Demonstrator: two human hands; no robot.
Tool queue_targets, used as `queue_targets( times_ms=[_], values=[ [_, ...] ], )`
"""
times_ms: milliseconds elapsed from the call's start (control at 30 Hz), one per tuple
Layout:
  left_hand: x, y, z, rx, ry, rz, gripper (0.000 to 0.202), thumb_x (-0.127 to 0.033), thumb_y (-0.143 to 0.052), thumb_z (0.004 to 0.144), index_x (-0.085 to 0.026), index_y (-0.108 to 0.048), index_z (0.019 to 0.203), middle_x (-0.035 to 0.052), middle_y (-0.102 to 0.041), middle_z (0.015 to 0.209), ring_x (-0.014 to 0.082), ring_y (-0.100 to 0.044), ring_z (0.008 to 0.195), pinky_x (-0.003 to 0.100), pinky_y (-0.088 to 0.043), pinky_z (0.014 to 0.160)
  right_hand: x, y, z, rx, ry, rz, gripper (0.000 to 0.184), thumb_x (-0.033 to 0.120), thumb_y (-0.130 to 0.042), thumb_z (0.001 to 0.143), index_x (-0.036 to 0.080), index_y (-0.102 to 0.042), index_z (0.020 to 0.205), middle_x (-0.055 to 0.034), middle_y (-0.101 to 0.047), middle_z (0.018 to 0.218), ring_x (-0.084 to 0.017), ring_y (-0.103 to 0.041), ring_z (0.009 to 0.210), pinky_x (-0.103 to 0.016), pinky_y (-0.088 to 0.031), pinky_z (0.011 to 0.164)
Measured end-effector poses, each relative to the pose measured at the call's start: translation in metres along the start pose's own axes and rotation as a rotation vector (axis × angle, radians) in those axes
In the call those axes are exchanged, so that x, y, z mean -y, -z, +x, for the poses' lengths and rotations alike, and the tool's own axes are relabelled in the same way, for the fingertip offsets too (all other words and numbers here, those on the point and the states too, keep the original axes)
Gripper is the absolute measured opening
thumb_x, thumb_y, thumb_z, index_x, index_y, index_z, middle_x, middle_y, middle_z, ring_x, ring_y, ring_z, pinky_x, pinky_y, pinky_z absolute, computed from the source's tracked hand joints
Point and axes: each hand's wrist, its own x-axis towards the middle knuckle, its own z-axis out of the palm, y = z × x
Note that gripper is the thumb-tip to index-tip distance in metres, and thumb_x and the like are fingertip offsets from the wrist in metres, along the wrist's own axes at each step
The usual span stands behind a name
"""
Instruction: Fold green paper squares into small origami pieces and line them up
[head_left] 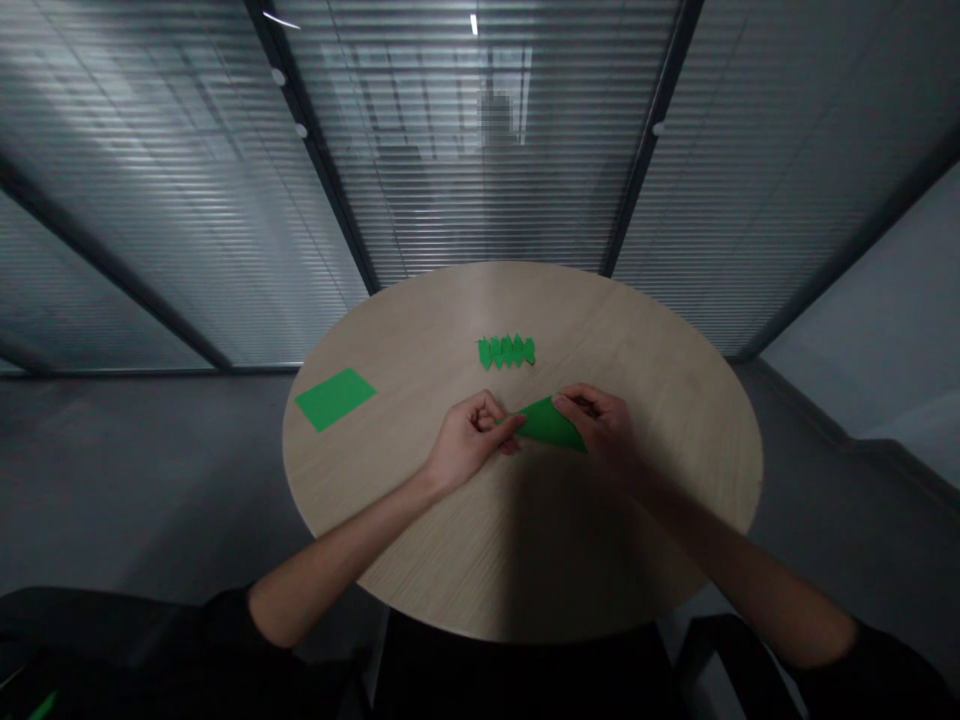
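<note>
A folded green paper piece (549,424) is held just above the round wooden table (420,340), between both hands. My left hand (471,437) pinches its left tip with closed fingers. My right hand (602,422) grips its right end, fingers curled over the upper edge. Beyond the hands lies a green zigzag-pleated paper strip (507,351), flat on the table and apart from both hands. A flat green paper sheet (334,398) rests at the table's left side.
Glass walls with horizontal blinds and dark frames stand behind the table. Grey floor surrounds it. A dark chair edge (705,640) shows at the near right, below the table rim.
</note>
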Motion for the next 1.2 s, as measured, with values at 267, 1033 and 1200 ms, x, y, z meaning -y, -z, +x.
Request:
queue_targets(
  times_ms=[267,1033,1200],
  values=[
    [0.004,-0.008,0.004,0.089,-0.018,-0.044,0.042,-0.027,-0.089,0.074,-0.017,-0.059,0.101,0.0023,-0.072,0.089,0.0133,-0.071,0.077,0.024,-0.057,0.069,-0.003,-0.008,-0.007,0.113,-0.037,0.001,0.028,0.046,-0.071,0.081,0.020,-0.071,0.074,-0.0016,-0.064,0.069,-0.015,-0.056,0.062,-0.027,-0.044,0.056],
    [0.002,-0.003,-0.013,-0.043,-0.455,1.004,0.019,-0.027,-0.057,0.102,-0.017,-0.070,0.110,0.0138,-0.069,0.112,0.0282,-0.066,0.103,0.042,-0.057,0.085,-0.032,-0.007,0.002,0.178,0.092,-0.369,0.024,0.036,-0.066,0.087,0.018,-0.072,0.072,-0.0036,-0.069,0.068,-0.017,-0.059,0.063,-0.029,-0.042,0.060],
    [0.015,-0.030,-0.034,0.150,-0.619,1.175,0.020,-0.021,-0.052,0.104,-0.014,-0.069,0.114,0.0143,-0.072,0.106,0.0298,-0.067,0.099,0.046,-0.058,0.089,-0.034,-0.008,0.003,0.215,0.126,-0.461,0.022,0.033,-0.067,0.089,0.018,-0.073,0.075,-0.0059,-0.073,0.077,-0.019,-0.064,0.072,-0.031,-0.045,0.069]
  ],
)
